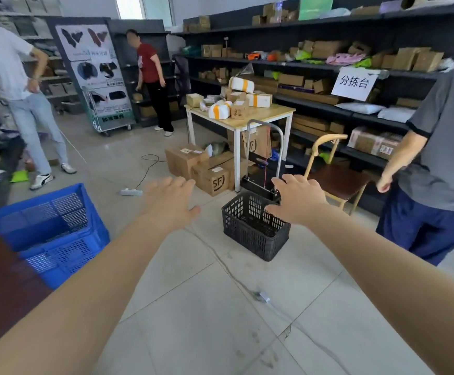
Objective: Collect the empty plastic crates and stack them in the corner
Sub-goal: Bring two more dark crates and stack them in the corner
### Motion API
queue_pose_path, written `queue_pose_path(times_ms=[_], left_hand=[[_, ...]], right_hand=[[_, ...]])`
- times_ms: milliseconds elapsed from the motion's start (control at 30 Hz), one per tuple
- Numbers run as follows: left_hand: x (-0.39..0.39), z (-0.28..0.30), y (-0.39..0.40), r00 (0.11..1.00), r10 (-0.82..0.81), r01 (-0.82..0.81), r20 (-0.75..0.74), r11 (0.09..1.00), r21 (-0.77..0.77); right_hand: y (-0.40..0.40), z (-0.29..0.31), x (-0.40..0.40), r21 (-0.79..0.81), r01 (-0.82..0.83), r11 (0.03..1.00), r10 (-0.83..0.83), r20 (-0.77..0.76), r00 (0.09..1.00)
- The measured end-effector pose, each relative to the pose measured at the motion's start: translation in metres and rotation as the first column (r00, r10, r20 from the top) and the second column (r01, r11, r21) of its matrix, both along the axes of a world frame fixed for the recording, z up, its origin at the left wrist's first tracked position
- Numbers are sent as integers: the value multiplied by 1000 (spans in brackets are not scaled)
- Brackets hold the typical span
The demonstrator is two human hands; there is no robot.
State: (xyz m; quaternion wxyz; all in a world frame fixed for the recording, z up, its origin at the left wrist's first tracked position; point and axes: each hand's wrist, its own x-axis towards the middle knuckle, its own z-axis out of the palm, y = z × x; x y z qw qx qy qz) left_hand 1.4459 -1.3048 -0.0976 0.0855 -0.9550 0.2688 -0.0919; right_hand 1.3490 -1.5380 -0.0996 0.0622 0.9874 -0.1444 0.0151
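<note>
Both arms are reaching forward over the tiled floor toward the black plastic crate (255, 226); the crate is standing upright and empty on the floor, directly in front of the white-legged desk (263, 115) and touching or just beside the base of the hand trolley (263, 158) behind it; its long axis is running from near-right to far-left. The right hand (297, 200) is hovering over the crate's far right rim, fingers spread, holding nothing; whether it is touching the rim cannot be told. The left hand (170, 203) is also spread and empty, lying well to the left of the crate. The right hand is judged the nearer. Blue plastic crates (50, 234) are sitting nested, well left of the black crate; a person in a grey shirt (442, 158) is standing just right of it.
</note>
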Motion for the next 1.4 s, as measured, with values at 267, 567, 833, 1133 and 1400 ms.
queue_pose_path(times_ms=[267, 567, 833, 1133, 1400], left_hand=[[165, -24, -64, 999, -14, 15, -32, 999, 42], [345, -43, -140, 996, 12, -8, -83, 999, 49], [498, -84, -216, 978, -34, 44, -205, 998, 46], [692, -196, -344, 899, -175, 241, -402, 963, 119], [809, -339, -440, 788, -103, 328, -607, 904, 273]], right_hand=[[-65, -31, 160, 61, 51, 997, -52, 11, 999], [-159, -70, 327, 162, 133, 978, -127, -43, 991], [-236, -106, 415, 167, 276, 946, -255, -141, 957], [-324, -214, 533, 255, 618, 744, -509, -383, 771], [-386, -354, 583, 280, 855, 437, -566, -653, 503]])
